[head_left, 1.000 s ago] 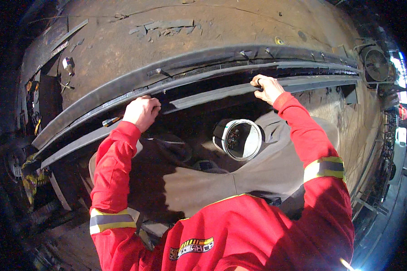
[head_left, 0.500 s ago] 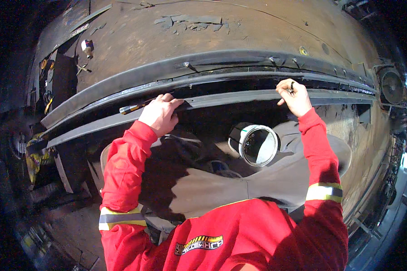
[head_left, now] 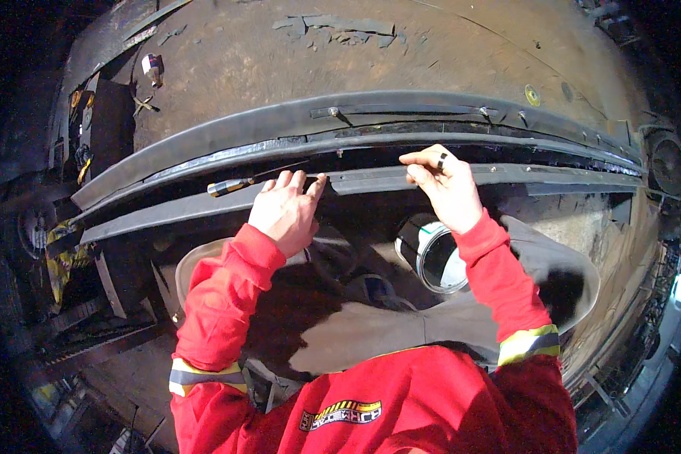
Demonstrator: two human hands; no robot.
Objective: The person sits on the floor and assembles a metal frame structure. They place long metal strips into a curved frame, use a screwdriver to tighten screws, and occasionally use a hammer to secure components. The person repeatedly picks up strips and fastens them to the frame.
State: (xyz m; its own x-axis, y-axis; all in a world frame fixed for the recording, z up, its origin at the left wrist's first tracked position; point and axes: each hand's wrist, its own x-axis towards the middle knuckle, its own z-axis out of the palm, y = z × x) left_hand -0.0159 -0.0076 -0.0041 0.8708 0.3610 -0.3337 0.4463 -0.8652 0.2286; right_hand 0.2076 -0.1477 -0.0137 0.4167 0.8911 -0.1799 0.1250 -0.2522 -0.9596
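My left hand (head_left: 286, 212) lies with its fingers stretched out over the near long metal rail (head_left: 386, 181). A screwdriver (head_left: 231, 187) with a dark and orange-yellow handle rests just beyond that hand, its thin shaft along the gap between the rails. Over the same rail, further right, my right hand (head_left: 448, 185) has its thumb and fingers drawn together, a black ring on one finger. Anything pinched there is too small to make out. The far curved rail (head_left: 242, 136) carries several bolts, among them one bolt (head_left: 334, 112) left of its middle.
An open white-rimmed bucket (head_left: 440, 261) stands between my legs, below my right hand. On the brown floor past the rails lie a bottle (head_left: 152, 68), a cross-shaped metal piece (head_left: 144, 104) and a yellow disc (head_left: 532, 94). Yellow-and-black wrapping (head_left: 64, 261) sits at the rails' left end.
My right hand has moved left, closer to my left hand, fingers still drawn together. My left hand's fingers are more spread on the rail. The whole view has shifted slightly.
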